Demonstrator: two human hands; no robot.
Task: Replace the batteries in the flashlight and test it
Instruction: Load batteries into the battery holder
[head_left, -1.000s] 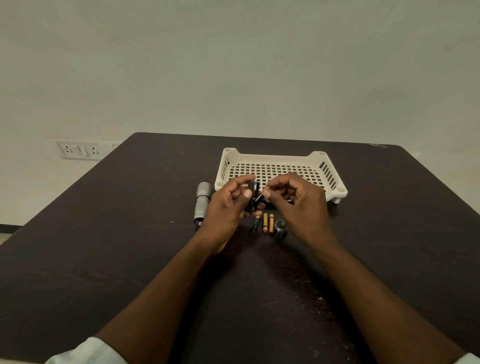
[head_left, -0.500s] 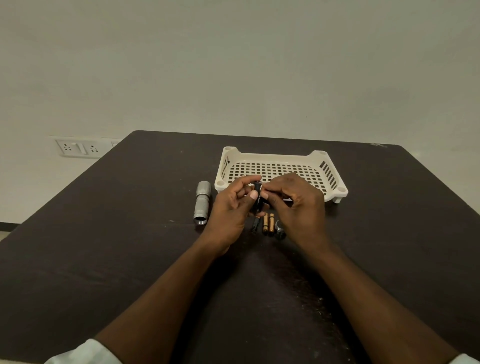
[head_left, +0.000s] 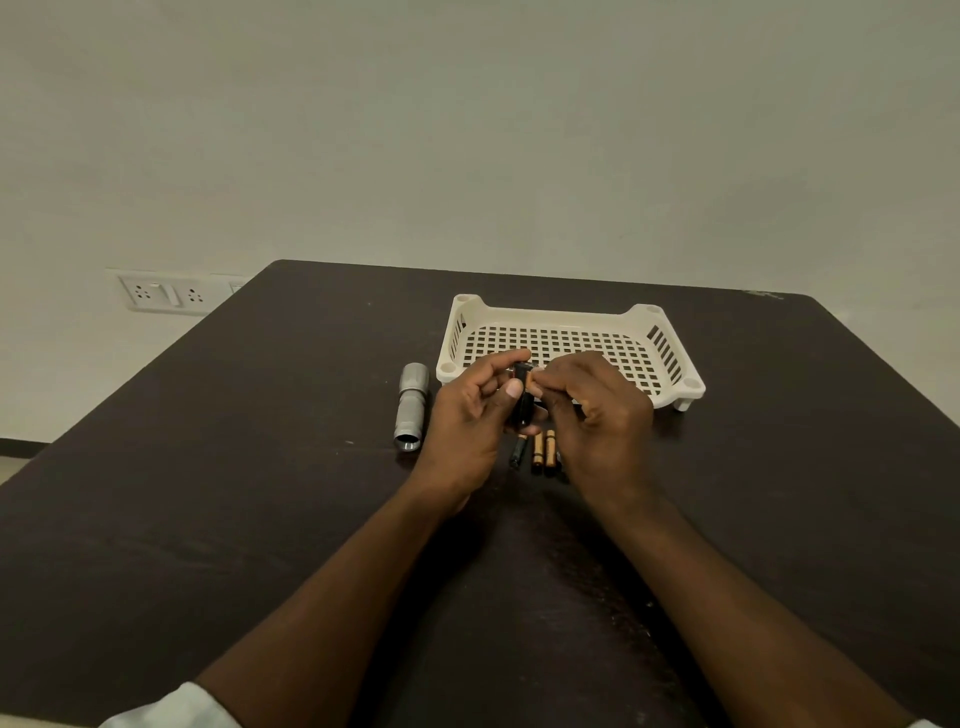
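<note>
1. Lying on the dark table (head_left: 218, 519) just left of the cream slotted basket (head_left: 571, 317): the silver flashlight body (head_left: 412, 406), open end toward the camera, apart from both hands and just left of the left hand (head_left: 467, 426).
2. Held upright between the two hands, in front of the basket's near wall: a black battery holder (head_left: 521, 410).
3. Gripping that holder: the left hand, fingers curled round it, thumb pressed on its side, forefinger arched over its top.
4. Pinching a copper-topped battery (head_left: 530, 378) at the holder's upper end: the right hand (head_left: 602, 415), fingers curled, thumb and forefinger closed on the cell; seated in the holder or only against it, cannot tell.
5. Resting on the table nearer the camera than the basket, below the gap between the hands: three loose batteries (head_left: 537, 451), side by side, the leftmost dark, the other two copper-banded, the rightmost just beside the right hand.
6. Mounted on the wall far left of the basket: a white socket plate (head_left: 165, 294).
</note>
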